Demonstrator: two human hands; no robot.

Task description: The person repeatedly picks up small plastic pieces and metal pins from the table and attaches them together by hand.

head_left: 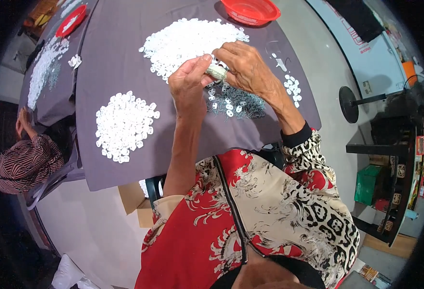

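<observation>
At far left, a co-worker's hand rests by a neighbouring table. On the purple-grey cloth-covered table, a loose heap of small white oval plastic pieces lies at the near left, with a larger, spread-out white heap at the far middle. The left hand bends its thumb and fingers together around a rounded, pale greenish-cream patterned thing between the hands, perhaps a wrapped fingertip. The right hand curls in from the right; what either one pinches is hidden. Below lies a tangle of thin dark pins with white pieces scattered over it. A small white cluster lies at the right. The work looks unfinished, with plenty left, though which heap is done cannot be told.
</observation>
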